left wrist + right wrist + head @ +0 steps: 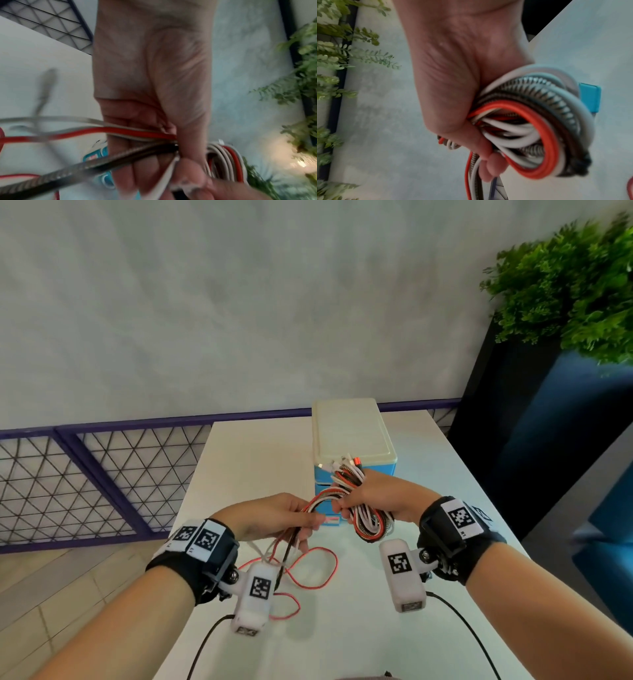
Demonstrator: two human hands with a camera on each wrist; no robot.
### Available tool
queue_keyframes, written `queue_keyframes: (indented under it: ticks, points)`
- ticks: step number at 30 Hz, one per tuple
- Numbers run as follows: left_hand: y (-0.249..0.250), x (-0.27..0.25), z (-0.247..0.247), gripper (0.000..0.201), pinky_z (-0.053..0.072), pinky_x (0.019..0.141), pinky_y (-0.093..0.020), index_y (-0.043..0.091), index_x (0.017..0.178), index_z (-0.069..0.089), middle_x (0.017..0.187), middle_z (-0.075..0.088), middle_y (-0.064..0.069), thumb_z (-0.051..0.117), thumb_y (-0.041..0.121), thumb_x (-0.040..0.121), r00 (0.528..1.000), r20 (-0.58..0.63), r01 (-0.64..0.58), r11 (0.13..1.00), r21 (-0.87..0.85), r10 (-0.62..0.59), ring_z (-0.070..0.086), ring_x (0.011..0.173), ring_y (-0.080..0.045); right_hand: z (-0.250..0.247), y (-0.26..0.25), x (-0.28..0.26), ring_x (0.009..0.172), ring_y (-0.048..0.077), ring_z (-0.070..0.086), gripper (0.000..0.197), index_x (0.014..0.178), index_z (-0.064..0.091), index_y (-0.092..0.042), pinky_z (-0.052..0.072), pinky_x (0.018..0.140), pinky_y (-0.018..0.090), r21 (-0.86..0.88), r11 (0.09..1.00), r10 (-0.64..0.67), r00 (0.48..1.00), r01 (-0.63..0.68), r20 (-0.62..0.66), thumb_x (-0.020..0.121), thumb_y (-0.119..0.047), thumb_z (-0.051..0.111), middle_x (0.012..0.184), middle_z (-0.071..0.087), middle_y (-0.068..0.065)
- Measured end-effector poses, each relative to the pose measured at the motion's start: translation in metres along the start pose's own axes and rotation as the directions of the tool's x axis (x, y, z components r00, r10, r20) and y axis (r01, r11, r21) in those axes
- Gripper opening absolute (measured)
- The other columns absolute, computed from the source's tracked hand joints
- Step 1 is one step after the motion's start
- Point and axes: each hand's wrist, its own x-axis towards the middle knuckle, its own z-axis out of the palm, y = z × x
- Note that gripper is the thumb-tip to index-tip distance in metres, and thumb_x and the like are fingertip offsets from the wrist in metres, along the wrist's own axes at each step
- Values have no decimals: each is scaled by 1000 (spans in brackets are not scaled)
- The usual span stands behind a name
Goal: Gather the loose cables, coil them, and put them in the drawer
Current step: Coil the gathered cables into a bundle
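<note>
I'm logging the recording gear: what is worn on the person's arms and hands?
Both forearms are bare, no sleeves. Each wrist carries a black strap with white square-code tags and a white camera block, also tagged, trailing a thin black cable. No gloves.

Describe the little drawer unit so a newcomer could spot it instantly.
On the white table, look toward its far edge by the grey wall. The drawer unit stands there, just beyond the cables gripped in the right hand. It alone is boxy: cream top, bright blue body.
</note>
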Motion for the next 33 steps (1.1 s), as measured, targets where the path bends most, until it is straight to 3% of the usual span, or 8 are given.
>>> queue_keyframes:
  ticks: [4,7,11,17,21,25,30,33]
  points:
    - [-6,-7,0,21,54,71,-24,14,79,53,49,45,8,52,32,89,999,42,41,959,-282,-30,57,48,-8,-9,3,0,60,9,65,6,90,67,-5,54,61,24,39,999,-5,999,7,-53,89,-3,62,67,71,-2]
    - [-8,-13,2,28,51,88,-31,15,75,51,51,43,7,42,33,95,986,159,88,945,-314,-39,53,51,-10,-10,3,4,59,9,65,7,89,67,-6,54,60,24,30,1000,-3,993,7,-122,90,-3,60,67,69,0]
    - [-9,-22,1,28,50,85,-30,19,74,53,59,38,5,45,33,97,990,140,74,943,-325,-30,44,53,-10,-13,6,9,56,10,64,8,84,66,-7,55,58,23,72,997,35,980,-21,-196,89,-3,62,65,68,3]
    - [-4,-23,11,23,50,75,-31,7,105,53,70,46,-1,41,25,100,995,102,62,908,-414,-21,50,64,-17,-3,14,16,57,10,63,4,87,66,-7,52,59,23,93,995,36,982,-19,-184,89,-6,64,67,67,3]
    - [1,-21,19,17,49,67,-25,16,85,46,66,36,4,42,22,101,1000,-8,21,967,-254,-24,39,53,-9,2,16,16,58,11,63,6,85,65,-7,53,59,23,162,987,48,974,-12,-220,89,-4,62,65,66,3]
    - [7,-12,36,16,43,60,-26,19,88,38,72,38,3,32,23,102,970,-244,2,998,68,15,37,55,-10,7,17,18,65,19,63,12,82,66,-7,54,71,31,270,963,53,976,7,-213,90,-15,62,72,66,9]
    - [17,-7,57,23,35,60,-34,13,104,38,79,46,-6,29,34,102,888,-409,-45,926,375,209,39,61,-16,21,11,19,75,20,66,27,91,66,-8,54,80,35,358,933,36,978,42,-207,94,-34,57,82,68,9]
    - [26,-7,65,22,35,57,-30,15,106,36,73,46,-2,27,34,102,861,-437,5,855,519,261,44,60,-16,25,11,17,73,18,67,21,94,65,-10,55,72,31,562,826,59,988,31,-141,94,-30,57,82,68,8]
